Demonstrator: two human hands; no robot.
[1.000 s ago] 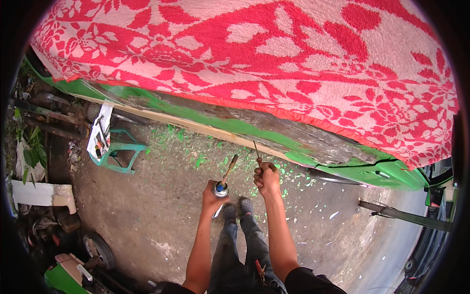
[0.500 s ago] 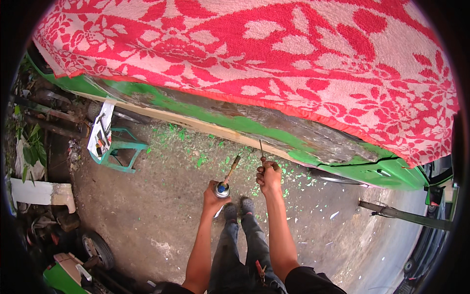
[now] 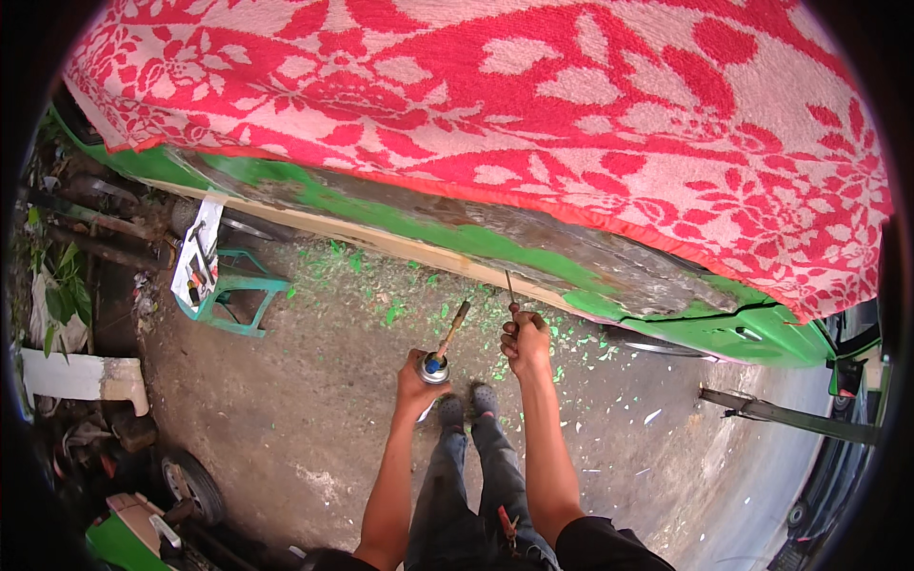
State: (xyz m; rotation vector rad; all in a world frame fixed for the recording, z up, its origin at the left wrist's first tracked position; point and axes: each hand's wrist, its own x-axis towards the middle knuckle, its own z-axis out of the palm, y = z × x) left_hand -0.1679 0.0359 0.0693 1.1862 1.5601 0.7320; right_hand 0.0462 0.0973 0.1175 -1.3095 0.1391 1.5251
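Note:
My left hand (image 3: 413, 387) is wrapped round a gas torch (image 3: 455, 325), a metal canister with a blue knob and a long brownish nozzle that points up and to the right. A short distance to the right, my right hand (image 3: 526, 343) is closed on a thin dark tool (image 3: 509, 285), its tip toward the vehicle; its exact kind cannot be made out. Beyond both hands runs the green vehicle side (image 3: 457, 235), with large bare greyish-brown patches in its paint. A red and pink floral blanket (image 3: 533, 105) drapes over its upper part.
Green paint flakes (image 3: 391, 312) litter the concrete floor. At left stands a green plastic stool (image 3: 243, 303) bearing paper and several tools. A wheel (image 3: 193, 485) and clutter lie at lower left. A metal beam (image 3: 790, 416) juts in at right, near a dark car (image 3: 826, 476).
The view has shifted very slightly. Both hands keep their grip and stay in nearly the same places.

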